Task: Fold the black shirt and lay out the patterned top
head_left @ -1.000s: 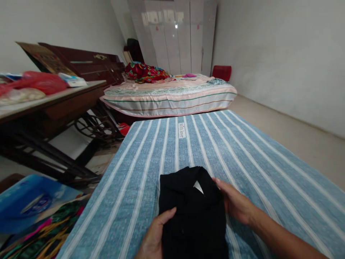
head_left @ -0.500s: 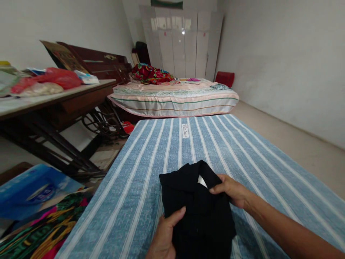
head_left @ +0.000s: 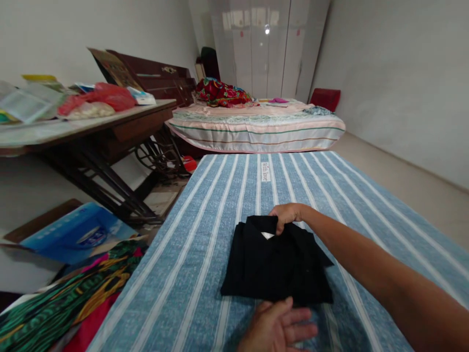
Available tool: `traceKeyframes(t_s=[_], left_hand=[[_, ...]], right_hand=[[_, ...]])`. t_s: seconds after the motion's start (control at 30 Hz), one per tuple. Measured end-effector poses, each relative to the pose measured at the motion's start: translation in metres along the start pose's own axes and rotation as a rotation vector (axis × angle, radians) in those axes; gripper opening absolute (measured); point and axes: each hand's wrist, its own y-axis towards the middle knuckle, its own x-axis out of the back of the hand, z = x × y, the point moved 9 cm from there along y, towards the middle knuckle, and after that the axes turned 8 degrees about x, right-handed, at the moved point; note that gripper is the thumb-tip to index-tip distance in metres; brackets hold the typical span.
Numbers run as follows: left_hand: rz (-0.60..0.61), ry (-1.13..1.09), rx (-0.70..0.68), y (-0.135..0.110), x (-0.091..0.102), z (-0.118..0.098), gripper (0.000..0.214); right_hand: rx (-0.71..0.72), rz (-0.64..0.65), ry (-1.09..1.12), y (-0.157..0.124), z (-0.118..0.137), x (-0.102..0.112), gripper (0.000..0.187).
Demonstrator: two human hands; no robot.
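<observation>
A folded black shirt [head_left: 278, 264] lies on the blue striped bed cover [head_left: 205, 234] in front of me. My right hand [head_left: 287, 215] reaches across to the shirt's far edge and pinches the collar, fingers closed on the cloth. A small white label shows just under that collar. My left hand [head_left: 276, 327] rests flat on the cover at the shirt's near edge, fingers stretched out and holding nothing.
A dark wooden table [head_left: 110, 127] with bags and papers stands at the left. Coloured cloths [head_left: 66, 298] and a blue board [head_left: 76, 232] lie beside the bed. Another bed [head_left: 256, 127] and white wardrobes [head_left: 267, 49] are at the far end.
My right hand moved from the shirt's right side to its far collar edge. My left hand let go of the shirt's left side and now lies flat below it. The shirt looks flatter.
</observation>
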Motion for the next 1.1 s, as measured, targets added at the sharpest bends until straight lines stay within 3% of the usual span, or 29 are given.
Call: traceKeyframes(t_s=[0.13, 0.23, 0.3, 0.37, 0.43, 0.47, 0.6, 0.7, 0.77, 0.87, 1.0, 1.1], left_hand=[[-0.042, 0.214, -0.024, -0.023, 0.01, -0.011, 0.033], [-0.116, 0.443, -0.111, -0.051, 0.019, -0.039, 0.031], [-0.29, 0.536, -0.295, -0.075, 0.032, -0.075, 0.03], [-0.563, 0.6, -0.535, -0.104, 0.048, -0.115, 0.028], [-0.775, 0.673, -0.682, -0.123, 0.057, -0.14, 0.027], [-0.823, 0.711, -0.707, -0.125, 0.059, -0.146, 0.027], [-0.82, 0.804, -0.668, -0.11, 0.063, -0.149, 0.025], [-0.852, 0.836, -0.649, -0.103, 0.068, -0.145, 0.028], [-0.854, 0.842, -0.625, -0.102, 0.07, -0.142, 0.03], [-0.813, 0.787, -0.54, -0.101, 0.077, -0.136, 0.033], [-0.646, 0.661, -0.429, -0.097, 0.079, -0.123, 0.035], [-0.563, 0.618, -0.424, -0.096, 0.077, -0.119, 0.032]], right_hand=[[0.045, -0.052, -0.095, -0.007, -0.007, 0.006, 0.031], [0.099, -0.126, -0.192, -0.019, 0.002, 0.011, 0.025], [0.138, -0.201, -0.265, -0.027, 0.009, 0.013, 0.019], [0.172, -0.309, -0.35, -0.036, 0.016, 0.016, 0.019], [0.199, -0.451, -0.437, -0.047, 0.024, 0.019, 0.025], [0.215, -0.52, -0.475, -0.053, 0.03, 0.018, 0.028], [0.39, -0.625, -0.614, -0.062, 0.07, -0.006, 0.023], [0.553, -0.521, -0.864, -0.049, 0.11, -0.045, 0.018], [0.533, -0.397, -1.014, -0.029, 0.122, -0.068, 0.019], [0.452, -0.263, -1.085, 0.003, 0.123, -0.083, 0.017], [0.378, -0.176, -1.081, 0.03, 0.112, -0.084, 0.011], [0.355, -0.125, -1.047, 0.041, 0.104, -0.083, 0.007]])
